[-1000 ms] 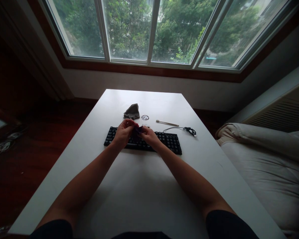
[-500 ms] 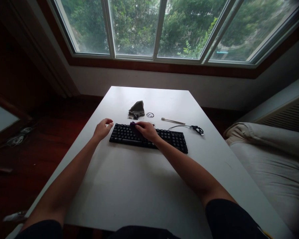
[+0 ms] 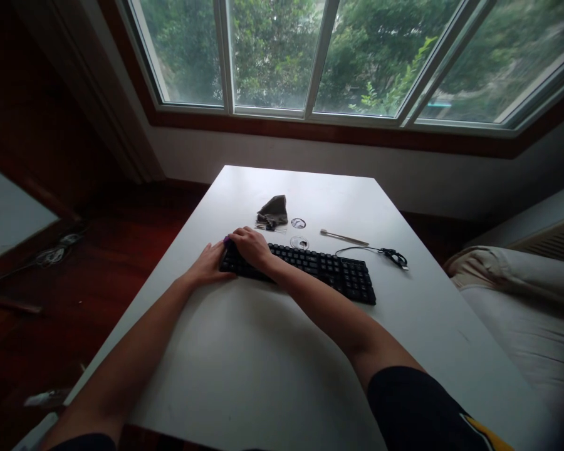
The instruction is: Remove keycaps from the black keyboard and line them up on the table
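Note:
A black keyboard (image 3: 338,269) lies across the white table. My left hand (image 3: 209,264) is braced on its left end, thumb along the front edge and fingers against the side. Over the keys at that same end, my right hand (image 3: 250,244) is closed on a dark purple cloth (image 3: 227,240). Most of the cloth is hidden under the hand; only a bit shows by the fingertips. The keyboard's coiled cable (image 3: 393,255) rests at its back right.
Behind the keyboard lie a crumpled grey cloth (image 3: 273,210), several thin sticks (image 3: 275,229), two round clear pieces, one a ring (image 3: 298,223), and a slim brush (image 3: 344,237). The white table (image 3: 263,363) stands below a window, with a beige padded seat (image 3: 512,300) on the right.
My right hand has slid left with the cloth to the keyboard's left end. My left hand, earlier just off the keyboard, now touches its left edge. The view has shifted slightly.

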Demonstrator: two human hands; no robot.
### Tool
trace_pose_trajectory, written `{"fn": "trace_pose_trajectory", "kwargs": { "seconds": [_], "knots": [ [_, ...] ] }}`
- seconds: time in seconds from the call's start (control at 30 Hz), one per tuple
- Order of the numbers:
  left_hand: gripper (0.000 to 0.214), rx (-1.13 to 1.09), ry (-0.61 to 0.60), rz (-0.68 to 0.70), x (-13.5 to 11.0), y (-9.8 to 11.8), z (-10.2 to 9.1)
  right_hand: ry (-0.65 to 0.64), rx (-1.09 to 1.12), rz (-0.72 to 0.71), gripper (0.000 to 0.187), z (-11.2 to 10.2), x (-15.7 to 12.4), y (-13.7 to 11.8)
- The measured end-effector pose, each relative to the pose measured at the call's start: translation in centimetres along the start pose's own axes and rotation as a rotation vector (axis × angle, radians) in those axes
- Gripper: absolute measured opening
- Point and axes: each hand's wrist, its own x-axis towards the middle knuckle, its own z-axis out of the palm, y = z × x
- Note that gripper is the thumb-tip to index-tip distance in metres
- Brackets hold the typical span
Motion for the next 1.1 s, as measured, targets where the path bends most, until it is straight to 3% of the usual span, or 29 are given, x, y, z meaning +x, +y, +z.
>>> {"fn": "trace_pose_trajectory", "kwargs": {
  "seconds": [0.17,0.37,0.5,0.6,0.77,0.83,0.97,1.1],
  "knots": [
    [0.110,0.060,-0.013,-0.006,-0.1,-0.3,0.3,-0.095,0.062,-0.057,0.029,0.4,-1.3,-0.5],
    [0.115,0.082,-0.016,-0.027,-0.2,-0.5,0.7,-0.092,0.222,-0.252,0.028,-0.4,-4.7,-1.1],
    [0.101,0.095,-0.009,-0.023,-0.4,-0.4,0.8,-0.128,0.324,-0.286,0.031,-1.1,-5.9,-1.5],
    [0.097,0.080,-0.004,-0.032,-0.4,-0.2,0.7,-0.156,0.407,-0.279,0.033,-2.0,-5.3,-1.3],
    [0.098,0.038,0.005,-0.013,-0.4,0.2,0.1,0.015,0.305,-0.066,0.033,-2.2,-2.2,-0.4],
    [0.095,0.034,0.020,0.002,-0.3,0.1,0.0,0.045,0.245,-0.056,0.035,-1.5,-1.1,-0.2],
    [0.103,0.059,0.034,-0.010,-0.3,-0.3,0.4,-0.067,0.227,-0.184,0.043,-0.2,-0.2,0.6],
    [0.108,0.061,0.010,-0.023,-0.3,-0.6,0.7,-0.142,0.228,-0.216,0.046,-0.3,-1.6,2.4]
  ]
}}
